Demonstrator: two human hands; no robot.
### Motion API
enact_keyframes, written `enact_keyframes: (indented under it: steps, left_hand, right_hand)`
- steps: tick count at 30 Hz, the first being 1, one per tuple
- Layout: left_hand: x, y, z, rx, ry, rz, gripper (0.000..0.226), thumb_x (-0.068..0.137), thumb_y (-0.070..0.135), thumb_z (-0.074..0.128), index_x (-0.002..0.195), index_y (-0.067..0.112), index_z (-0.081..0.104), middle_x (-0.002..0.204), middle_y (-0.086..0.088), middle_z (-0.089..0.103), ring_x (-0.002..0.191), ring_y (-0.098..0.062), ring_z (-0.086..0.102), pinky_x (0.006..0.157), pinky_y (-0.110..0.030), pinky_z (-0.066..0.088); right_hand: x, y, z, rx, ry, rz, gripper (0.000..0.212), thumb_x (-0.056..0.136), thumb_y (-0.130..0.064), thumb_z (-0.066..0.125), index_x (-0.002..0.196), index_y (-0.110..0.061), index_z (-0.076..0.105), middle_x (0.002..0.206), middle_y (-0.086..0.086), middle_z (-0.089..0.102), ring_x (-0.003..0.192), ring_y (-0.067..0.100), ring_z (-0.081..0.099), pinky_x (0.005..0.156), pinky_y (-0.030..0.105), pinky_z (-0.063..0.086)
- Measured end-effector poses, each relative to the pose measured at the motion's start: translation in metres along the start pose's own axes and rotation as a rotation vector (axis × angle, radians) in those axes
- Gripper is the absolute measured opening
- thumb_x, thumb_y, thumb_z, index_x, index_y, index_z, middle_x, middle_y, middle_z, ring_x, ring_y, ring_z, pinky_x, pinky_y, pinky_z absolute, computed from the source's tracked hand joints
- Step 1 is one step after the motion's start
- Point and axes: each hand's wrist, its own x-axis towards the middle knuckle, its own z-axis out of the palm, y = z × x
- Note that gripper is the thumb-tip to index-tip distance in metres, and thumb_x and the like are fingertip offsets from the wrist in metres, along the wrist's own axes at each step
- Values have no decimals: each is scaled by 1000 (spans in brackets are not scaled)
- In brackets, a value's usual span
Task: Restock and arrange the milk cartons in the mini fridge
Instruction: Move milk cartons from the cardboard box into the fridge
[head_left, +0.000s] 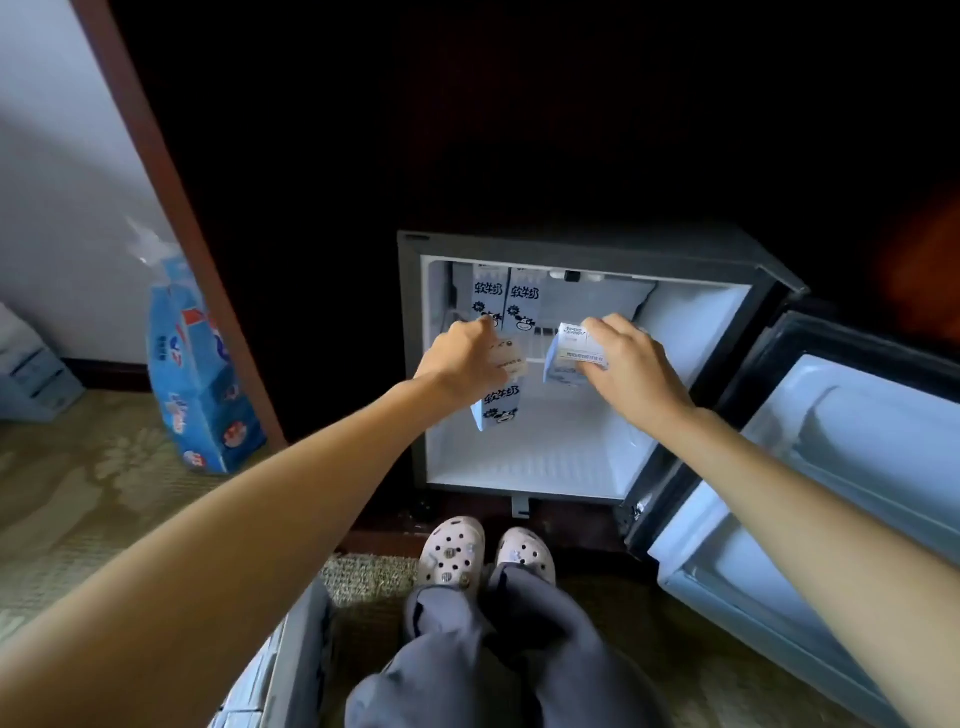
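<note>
Head view: the fridge (587, 244) stands open at twelve o'clock, its door (831, 467) swung out toward three; two cartons (506, 301) stand upright on the shelf (535, 358) at back left, touching; the left hand (462, 358) grasps a carton (498, 410) hanging below the shelf's front edge — tilted; the right hand (631, 364) grips another carton (569, 358), tipped on its side at shelf height; a blue bag (202, 374) sits on the floor at nine o'clock.
</note>
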Motion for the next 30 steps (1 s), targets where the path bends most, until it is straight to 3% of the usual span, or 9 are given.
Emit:
enact_keyframes:
  steps: [5, 11, 14, 17, 20, 22, 26, 30]
  left_hand:
    - [42, 5, 22, 33, -11, -28, 34, 84, 15, 62, 113, 3, 48, 115, -16, 58, 101, -32, 59, 74, -34, 49]
    - [76, -6, 36, 7, -28, -31, 38, 82, 13, 64, 116, 5, 49, 116, -15, 60, 94, -28, 57, 74, -33, 48]
    - [86, -10, 40, -26, -35, -26, 35, 80, 12, 65, 111, 6, 51, 112, -14, 61, 85, -24, 52, 71, -32, 46]
    - [93, -15, 43, -49, -39, -15, 28, 79, 12, 66, 101, 10, 50, 109, -12, 61, 82, -22, 50, 66, -30, 45]
    - [98, -18, 46, -63, -43, -3, 33, 79, 12, 66, 108, 9, 51, 111, -11, 60, 83, -22, 51, 68, -29, 46]
    - [101, -20, 46, -79, -43, -3, 35, 79, 11, 66, 110, 8, 51, 111, -11, 61, 84, -22, 51, 66, -29, 45]
    - [107, -24, 49, -102, -59, 5, 35, 78, 11, 68, 109, 8, 52, 110, -11, 61, 84, -20, 52, 59, -21, 44]
    - [111, -28, 54, -110, -81, 4, 34, 77, 11, 69, 107, 9, 53, 108, -11, 62, 84, -21, 53, 59, -26, 44]
  right_hand:
    - [28, 23, 26, 14, 81, 90, 36, 89, -6, 56, 124, -2, 48, 120, 17, 52, 106, 36, 53, 79, 36, 44]
    - [66, 41, 50, 65, 85, 81, 40, 88, -5, 56, 127, -3, 49, 124, 16, 52, 116, 32, 49, 88, 36, 42]
    - [87, 48, 57, 283, 109, 137, 37, 84, -7, 63, 121, -3, 58, 118, 17, 58, 106, 30, 55, 88, 35, 44]
    - [102, 54, 60, 627, 102, 362, 27, 84, -10, 66, 108, 1, 61, 104, 15, 64, 89, 24, 59, 81, 34, 50]
    - [114, 65, 71, 800, 91, 489, 26, 85, -10, 65, 109, -3, 58, 108, 13, 64, 100, 28, 60, 95, 44, 49]
    - [118, 69, 81, 817, 22, 517, 32, 85, -8, 64, 117, -9, 56, 118, 10, 63, 105, 24, 58, 97, 43, 48]
    - [113, 72, 103, 873, -135, 587, 45, 87, -5, 61, 130, -9, 45, 124, 11, 57, 96, 20, 54, 64, 24, 51]
    - [113, 75, 118, 938, -109, 617, 48, 88, 1, 57, 132, -6, 42, 129, 16, 54, 95, 22, 56, 67, 25, 52]
